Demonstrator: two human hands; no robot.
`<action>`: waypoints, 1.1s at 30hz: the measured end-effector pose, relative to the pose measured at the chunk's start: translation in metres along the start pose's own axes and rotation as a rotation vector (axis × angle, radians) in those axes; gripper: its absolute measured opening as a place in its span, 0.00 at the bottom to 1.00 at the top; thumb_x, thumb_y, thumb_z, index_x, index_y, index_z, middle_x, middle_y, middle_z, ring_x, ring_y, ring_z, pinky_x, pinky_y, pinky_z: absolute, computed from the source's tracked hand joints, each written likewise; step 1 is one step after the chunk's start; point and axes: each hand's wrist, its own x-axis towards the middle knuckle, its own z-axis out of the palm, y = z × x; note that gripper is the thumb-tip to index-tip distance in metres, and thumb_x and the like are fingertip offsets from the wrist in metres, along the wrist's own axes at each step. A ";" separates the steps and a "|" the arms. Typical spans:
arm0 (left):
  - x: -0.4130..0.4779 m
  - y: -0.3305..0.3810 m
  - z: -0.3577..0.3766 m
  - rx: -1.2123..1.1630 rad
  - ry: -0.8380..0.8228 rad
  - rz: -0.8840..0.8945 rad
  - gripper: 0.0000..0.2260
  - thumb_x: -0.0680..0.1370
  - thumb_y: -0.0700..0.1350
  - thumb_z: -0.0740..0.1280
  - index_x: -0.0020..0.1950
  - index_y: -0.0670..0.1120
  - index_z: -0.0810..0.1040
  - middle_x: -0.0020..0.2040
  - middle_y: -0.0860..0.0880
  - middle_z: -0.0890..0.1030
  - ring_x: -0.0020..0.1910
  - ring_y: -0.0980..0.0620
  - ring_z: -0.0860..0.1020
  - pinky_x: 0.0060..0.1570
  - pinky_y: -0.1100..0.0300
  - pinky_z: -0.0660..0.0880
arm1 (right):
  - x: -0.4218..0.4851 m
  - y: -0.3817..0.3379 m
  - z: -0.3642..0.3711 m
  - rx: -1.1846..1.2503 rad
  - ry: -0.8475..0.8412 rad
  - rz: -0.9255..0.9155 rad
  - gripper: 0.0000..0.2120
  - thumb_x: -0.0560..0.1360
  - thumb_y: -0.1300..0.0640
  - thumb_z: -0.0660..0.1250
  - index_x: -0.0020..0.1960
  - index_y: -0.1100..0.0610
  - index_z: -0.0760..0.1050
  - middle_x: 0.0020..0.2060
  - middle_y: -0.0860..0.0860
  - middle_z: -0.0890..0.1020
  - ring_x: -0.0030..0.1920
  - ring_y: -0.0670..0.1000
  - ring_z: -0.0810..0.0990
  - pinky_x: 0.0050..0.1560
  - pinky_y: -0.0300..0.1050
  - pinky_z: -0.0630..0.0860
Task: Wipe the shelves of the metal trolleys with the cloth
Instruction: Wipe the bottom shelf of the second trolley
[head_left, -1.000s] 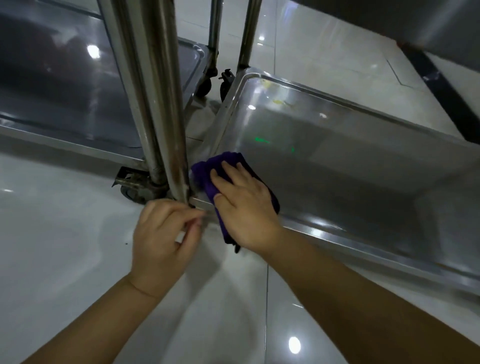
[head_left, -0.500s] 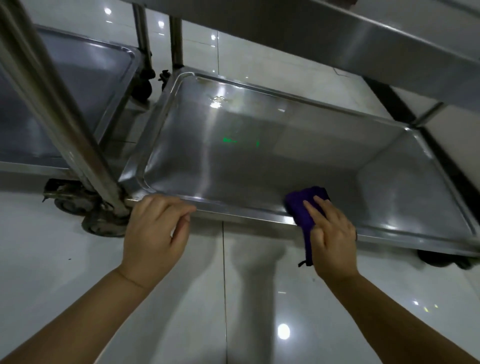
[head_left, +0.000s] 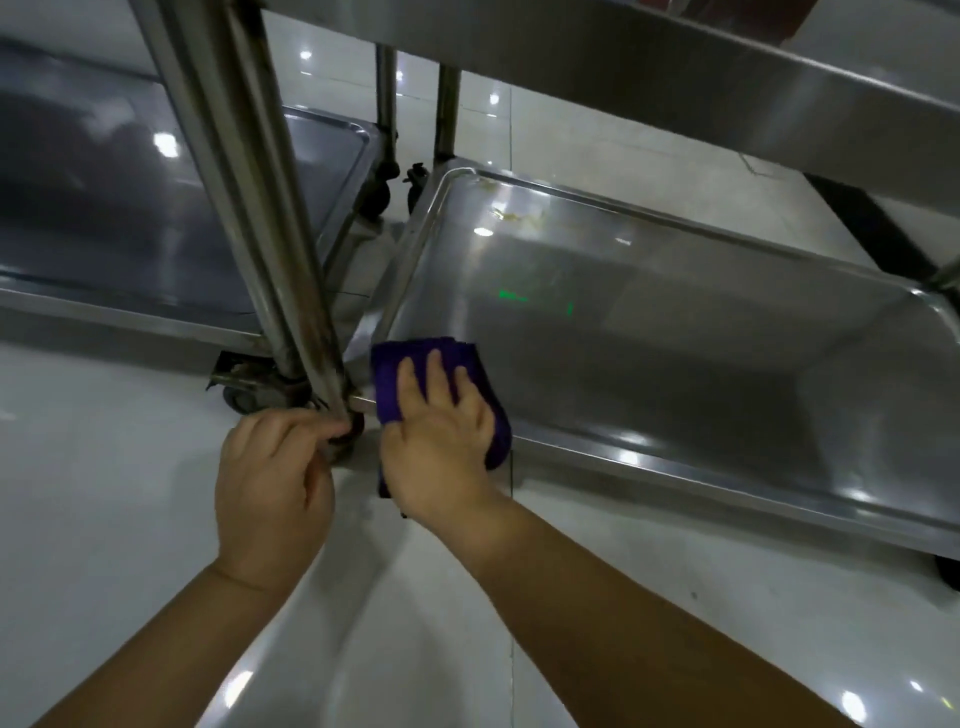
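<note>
The purple cloth (head_left: 387, 382) is folded up and sitting on the near-left corner of the trolley's bottom shelf (head_left: 675, 353). It's draped over the front rim, so part of it hangs down on the outside. The right hand (head_left: 441, 447) lies flat on top of it, fingers straight and a bit spread, pressing it into the steel rather than grabbing it.

Just left of that, the left hand (head_left: 272, 488) has its fingers curled round the very foot of the upright post (head_left: 291, 260) at that same corner, thumb side tucked against the metal. The two hands are nearly touching.

Further back on the shelf there's a yellowish smear (head_left: 519, 214) near the far rim and a little green glint (head_left: 511, 296) reflected in the middle. An upper shelf (head_left: 675, 73) runs across the top of the view. Off to the left is a second trolley's shelf (head_left: 130, 218), with a caster (head_left: 241, 399) under its corner, all on a glossy white tiled floor (head_left: 104, 545).
</note>
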 end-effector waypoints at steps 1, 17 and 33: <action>-0.002 -0.004 -0.003 0.011 -0.006 -0.010 0.16 0.72 0.35 0.55 0.48 0.38 0.82 0.45 0.42 0.81 0.45 0.42 0.76 0.49 0.56 0.67 | 0.006 -0.011 -0.002 0.003 -0.063 -0.040 0.34 0.79 0.53 0.57 0.79 0.48 0.43 0.78 0.49 0.42 0.76 0.56 0.42 0.73 0.55 0.42; 0.020 0.047 0.056 0.033 -0.082 0.238 0.15 0.73 0.35 0.61 0.56 0.37 0.81 0.50 0.39 0.80 0.49 0.40 0.74 0.55 0.50 0.69 | -0.074 0.218 -0.032 -0.383 0.428 -0.032 0.36 0.67 0.48 0.76 0.70 0.53 0.65 0.64 0.56 0.76 0.61 0.56 0.69 0.56 0.55 0.74; 0.014 0.032 0.065 -0.021 -0.050 0.160 0.13 0.74 0.34 0.60 0.53 0.36 0.81 0.50 0.40 0.82 0.54 0.45 0.75 0.67 0.62 0.63 | -0.038 0.119 -0.019 -0.178 0.392 -0.021 0.29 0.75 0.46 0.51 0.73 0.54 0.65 0.71 0.54 0.69 0.73 0.58 0.64 0.72 0.52 0.54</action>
